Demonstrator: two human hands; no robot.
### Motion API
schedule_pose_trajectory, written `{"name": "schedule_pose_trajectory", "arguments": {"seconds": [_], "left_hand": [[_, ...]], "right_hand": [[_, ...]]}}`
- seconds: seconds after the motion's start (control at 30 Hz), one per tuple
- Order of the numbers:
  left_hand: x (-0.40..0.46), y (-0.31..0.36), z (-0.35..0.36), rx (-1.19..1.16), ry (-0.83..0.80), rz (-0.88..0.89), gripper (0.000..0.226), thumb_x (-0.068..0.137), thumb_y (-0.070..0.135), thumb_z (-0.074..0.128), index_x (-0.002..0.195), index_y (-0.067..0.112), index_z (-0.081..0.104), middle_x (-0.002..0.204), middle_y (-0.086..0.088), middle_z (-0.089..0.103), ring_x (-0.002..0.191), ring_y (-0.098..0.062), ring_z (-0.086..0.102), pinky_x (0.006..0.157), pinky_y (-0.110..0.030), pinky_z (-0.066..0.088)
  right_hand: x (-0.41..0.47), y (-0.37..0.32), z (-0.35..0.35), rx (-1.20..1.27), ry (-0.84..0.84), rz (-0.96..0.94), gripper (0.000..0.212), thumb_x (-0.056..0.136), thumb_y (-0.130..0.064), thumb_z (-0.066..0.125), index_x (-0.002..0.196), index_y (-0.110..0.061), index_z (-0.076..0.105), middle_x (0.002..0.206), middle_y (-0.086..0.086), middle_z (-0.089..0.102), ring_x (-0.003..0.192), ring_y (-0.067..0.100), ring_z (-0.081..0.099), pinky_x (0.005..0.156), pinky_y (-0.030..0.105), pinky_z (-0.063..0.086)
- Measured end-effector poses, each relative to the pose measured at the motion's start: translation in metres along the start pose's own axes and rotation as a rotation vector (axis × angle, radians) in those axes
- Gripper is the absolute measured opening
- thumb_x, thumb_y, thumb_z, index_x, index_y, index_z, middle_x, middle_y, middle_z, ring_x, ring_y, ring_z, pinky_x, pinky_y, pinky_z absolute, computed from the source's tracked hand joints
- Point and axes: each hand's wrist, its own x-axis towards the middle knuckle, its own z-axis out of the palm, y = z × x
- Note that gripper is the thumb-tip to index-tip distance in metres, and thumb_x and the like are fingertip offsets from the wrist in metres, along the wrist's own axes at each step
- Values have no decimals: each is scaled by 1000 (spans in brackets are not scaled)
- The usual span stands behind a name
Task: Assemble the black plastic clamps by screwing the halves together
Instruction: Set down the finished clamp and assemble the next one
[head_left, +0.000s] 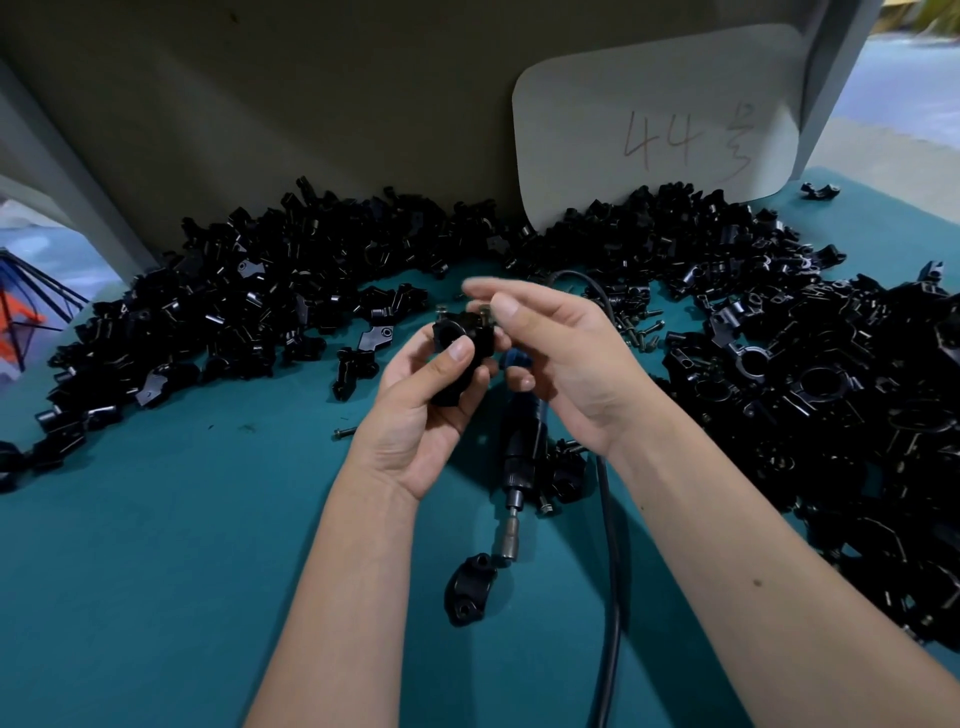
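My left hand (415, 415) grips a black plastic clamp (460, 345) above the teal table (156, 545); my thumb lies across its front. Two screws stand up from the clamp's top. My right hand (566, 358) reaches in from the right, thumb and blurred forefinger pinching the right-hand screw (485, 312). An electric screwdriver (522, 441) lies on the table under my hands, with its bit pointing toward me. A loose clamp half (470, 587) rests just beyond the bit's tip.
Heaps of black clamp parts ring the work area at the left (208, 291) and right (831, 389). Loose screws (639, 322) lie near the right heap. The screwdriver's black cable (613, 571) runs toward me. A grey card marked 44 (660, 124) leans on the back panel.
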Motion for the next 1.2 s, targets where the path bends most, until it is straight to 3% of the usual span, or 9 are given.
{"name": "schedule_pose_trajectory", "arguments": {"seconds": [0.3,0.47,0.57,0.63,0.67,0.8,0.97,1.07,1.2], "left_hand": [[-2,0,1,44,30,-5,46,79,10,76,122,5,61,96,-5,76,80,-14,71,70,-18,58],[0,-3,3,189,33,61,40,76,7,77,112,8,61,79,-1,73,82,-12,74,79,-24,59],[1,-5,4,199,30,94,36,76,7,78,108,11,63,80,-2,75,81,-14,75,80,-25,60],[1,-5,4,183,28,92,36,76,8,79,109,11,65,88,-4,76,82,-16,75,76,-22,59],[0,-5,4,185,32,91,36,76,8,79,110,11,65,87,-4,76,81,-15,75,76,-22,59],[0,-7,4,225,43,106,39,74,7,79,109,10,63,73,1,69,79,-12,73,81,-27,60],[1,-7,6,209,46,102,41,74,7,79,112,8,63,85,-6,76,80,-15,74,76,-24,60],[1,-4,5,160,51,104,38,74,7,79,109,11,64,88,-7,77,80,-16,74,74,-22,59],[1,-7,7,216,59,162,35,74,6,79,105,12,64,80,-2,75,82,-17,75,77,-24,59]], "right_hand": [[2,4,9,-121,213,-162,6,88,-13,80,83,-15,79,79,3,71,68,9,58,53,15,42],[4,10,11,-209,358,-189,26,80,-20,88,64,-24,68,66,-3,65,62,11,56,59,26,46],[1,5,8,-163,255,-126,7,88,-21,81,83,-23,76,79,-3,70,71,10,58,53,21,42],[-1,2,7,-129,169,-72,6,94,-16,75,94,-18,81,90,9,75,79,21,58,51,21,41],[-1,0,7,-127,179,-60,6,93,-13,76,91,-16,82,89,16,75,78,24,58,51,20,41],[3,1,10,-171,335,-27,24,80,-15,88,62,-20,73,70,3,70,61,6,59,51,13,43],[2,0,-1,-159,208,36,14,91,-26,79,79,-20,77,74,0,65,66,9,54,50,20,40],[1,-1,-4,-169,134,-4,12,96,-18,72,94,-21,84,80,1,71,73,11,56,52,21,41],[3,3,7,-154,297,-106,16,86,-12,83,72,-20,80,74,4,74,61,9,60,50,16,43]]}}
